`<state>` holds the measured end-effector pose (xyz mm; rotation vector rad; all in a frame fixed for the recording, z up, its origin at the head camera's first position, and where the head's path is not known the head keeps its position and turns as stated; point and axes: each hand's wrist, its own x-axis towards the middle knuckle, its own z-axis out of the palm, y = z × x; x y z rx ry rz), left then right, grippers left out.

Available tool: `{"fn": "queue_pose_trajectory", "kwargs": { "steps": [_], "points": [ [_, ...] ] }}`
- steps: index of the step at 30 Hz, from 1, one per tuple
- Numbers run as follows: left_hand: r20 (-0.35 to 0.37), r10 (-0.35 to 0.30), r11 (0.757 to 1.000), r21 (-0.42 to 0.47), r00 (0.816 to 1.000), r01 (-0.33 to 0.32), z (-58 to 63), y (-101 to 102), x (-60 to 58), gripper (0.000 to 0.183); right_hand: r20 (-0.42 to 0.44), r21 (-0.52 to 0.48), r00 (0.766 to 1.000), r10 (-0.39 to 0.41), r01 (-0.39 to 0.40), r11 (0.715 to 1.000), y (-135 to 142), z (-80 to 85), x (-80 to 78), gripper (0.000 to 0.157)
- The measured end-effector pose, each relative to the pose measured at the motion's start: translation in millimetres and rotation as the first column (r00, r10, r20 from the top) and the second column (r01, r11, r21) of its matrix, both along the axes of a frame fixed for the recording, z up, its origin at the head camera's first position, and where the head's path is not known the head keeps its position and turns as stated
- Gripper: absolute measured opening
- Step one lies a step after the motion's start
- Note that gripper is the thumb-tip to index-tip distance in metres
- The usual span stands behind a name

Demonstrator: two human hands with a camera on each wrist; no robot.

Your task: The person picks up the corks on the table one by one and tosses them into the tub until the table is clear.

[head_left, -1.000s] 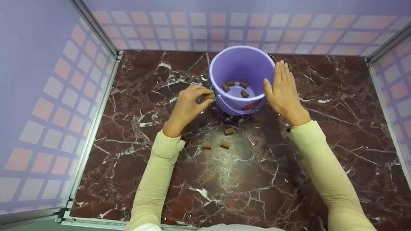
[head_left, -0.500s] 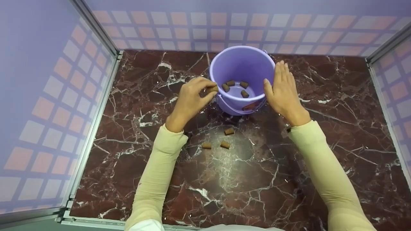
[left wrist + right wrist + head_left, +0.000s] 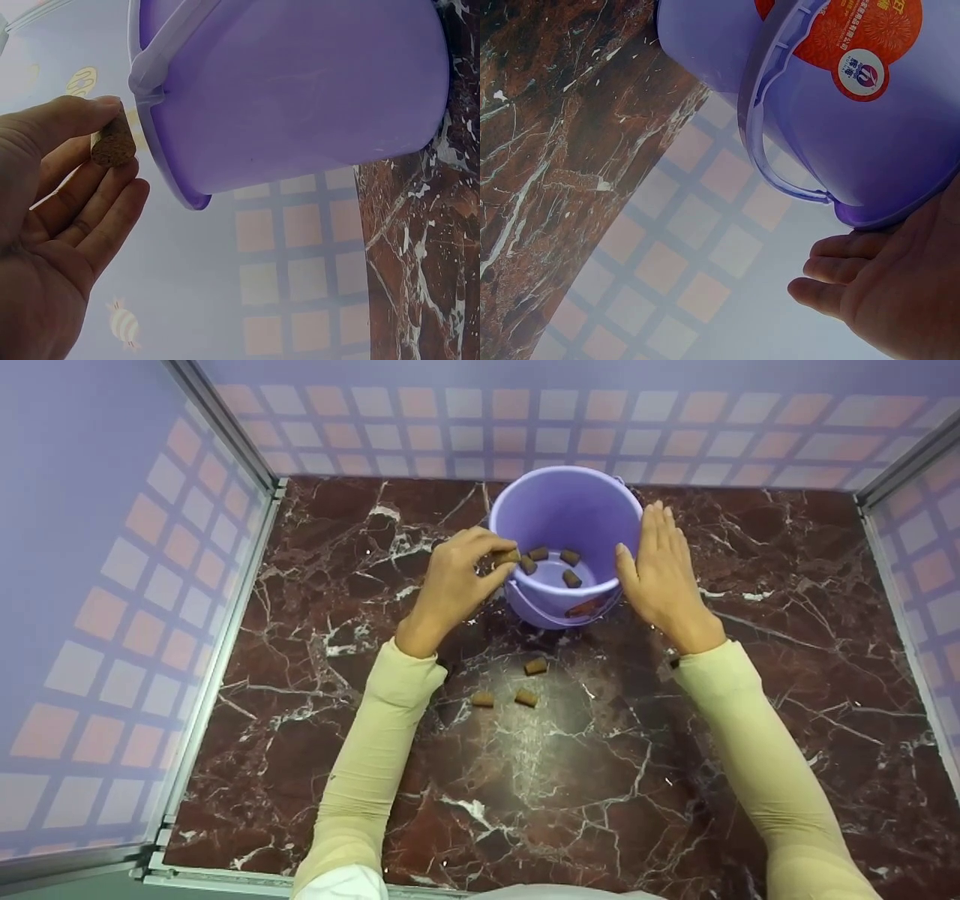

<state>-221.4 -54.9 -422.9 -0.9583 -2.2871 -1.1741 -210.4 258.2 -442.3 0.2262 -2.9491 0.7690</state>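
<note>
A purple bucket (image 3: 564,604) stands upright near the back of the marble-patterned table, its handle hanging down at the front. Several brown corks (image 3: 571,578) lie on its floor. My left hand (image 3: 457,579) pinches another cork (image 3: 114,141) between thumb and fingers, right beside the bucket's left rim and level with it in the left wrist view. On the other side, my right hand (image 3: 664,574) lies with straight fingers against the bucket's right rim. In the right wrist view those fingers (image 3: 840,266) reach along the rim, near the red label (image 3: 877,34).
Three loose corks (image 3: 526,698) lie on the table (image 3: 570,810) in front of the bucket, between the forearms. A purple wall (image 3: 450,427) with pink and white squares rises close behind the bucket, and similar panels stand left and right.
My left hand has risen and moved right and away from me, carrying the pinched cork from beside the bucket's wall to its rim. The right hand and the bucket have stayed in place.
</note>
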Motion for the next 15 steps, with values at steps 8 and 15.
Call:
{"fn": "queue_pose_trajectory", "kwargs": {
  "steps": [8, 15],
  "points": [
    [-0.020, -0.001, 1.000, -0.007, 1.000, 0.001, 0.2, 6.4, -5.6, 0.019, -0.025, 0.001, 1.000, 0.007, -0.007, 1.000, 0.7, 0.0, -0.1, 0.079],
    [-0.009, -0.012, 1.000, -0.004, 1.000, 0.012, -1.8, 12.4, -8.4, 0.019, -0.025, 0.002, 1.000, 0.008, -0.008, 1.000, 0.3, -1.9, -1.5, 0.079]
  ]
}}
